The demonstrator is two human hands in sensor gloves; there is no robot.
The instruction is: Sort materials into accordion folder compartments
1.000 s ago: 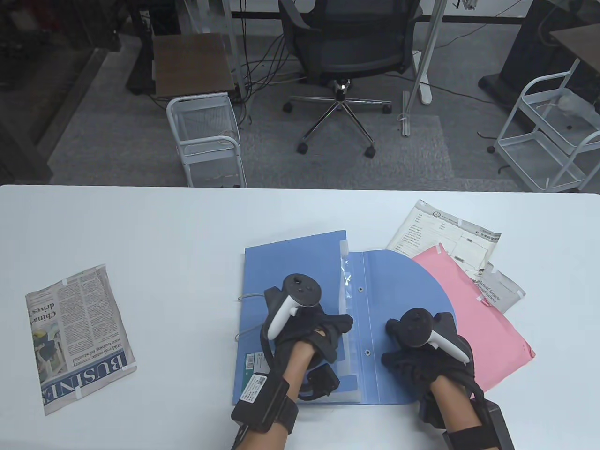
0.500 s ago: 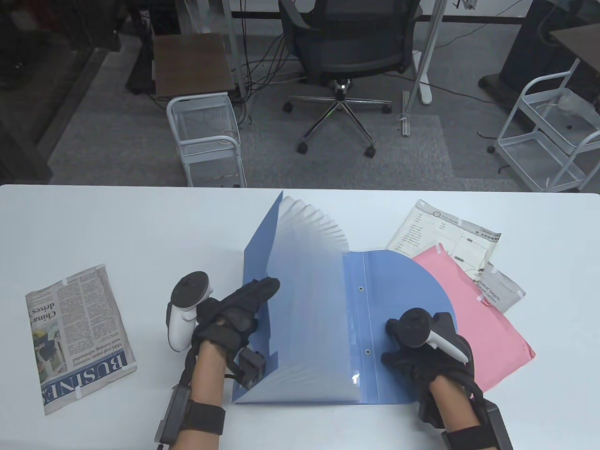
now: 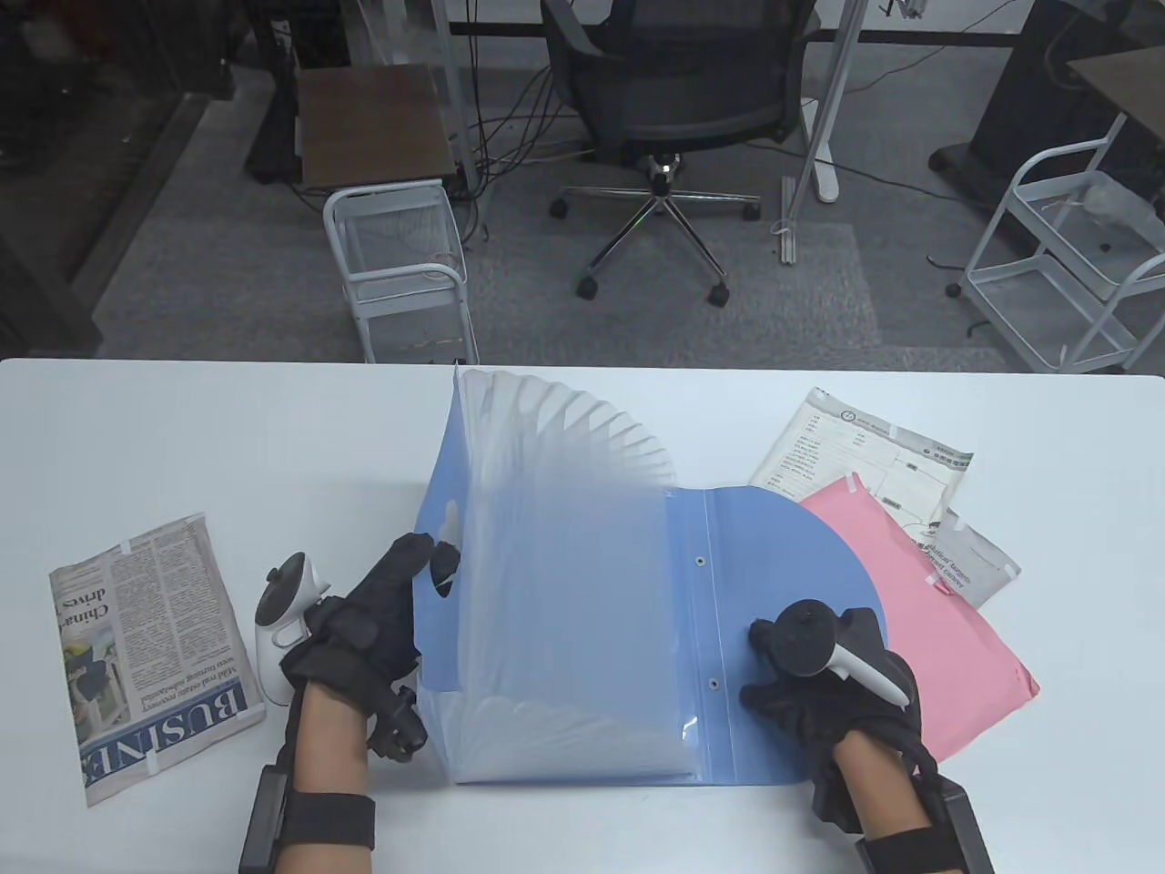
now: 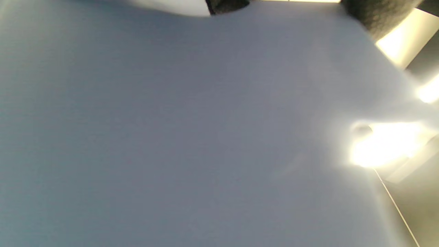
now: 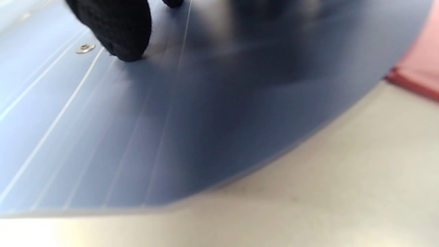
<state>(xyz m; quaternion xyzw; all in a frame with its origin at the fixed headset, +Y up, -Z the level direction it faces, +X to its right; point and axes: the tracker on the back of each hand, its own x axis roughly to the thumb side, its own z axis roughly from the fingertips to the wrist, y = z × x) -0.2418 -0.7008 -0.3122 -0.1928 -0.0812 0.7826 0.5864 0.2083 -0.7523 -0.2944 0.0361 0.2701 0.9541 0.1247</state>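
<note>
A blue accordion folder [image 3: 582, 601] lies open in the middle of the table, its clear pockets [image 3: 564, 437] fanned out. My left hand [image 3: 400, 592] grips the folder's front cover [image 3: 437, 637] at its left edge, a finger through the cut-out, and holds it lifted to the left. My right hand [image 3: 801, 674] presses flat on the rounded blue flap [image 3: 783, 555]; in the right wrist view a fingertip [image 5: 120, 31] touches the flap [image 5: 171, 130] near a rivet. A folded newspaper [image 3: 150, 655] lies at the left. A pink folder [image 3: 919, 619] and printed sheets [image 3: 865, 446] lie at the right.
A small printed card [image 3: 974, 564] lies by the pink folder. The white table [image 3: 227, 437] ends at its far edge, with an office chair and wire carts on the floor beyond. The left wrist view shows only the blurred cover [image 4: 171, 137].
My left hand has swung the front cover up and over to the left, and the pockets have fanned wide open. My right hand has stayed on the flap.
</note>
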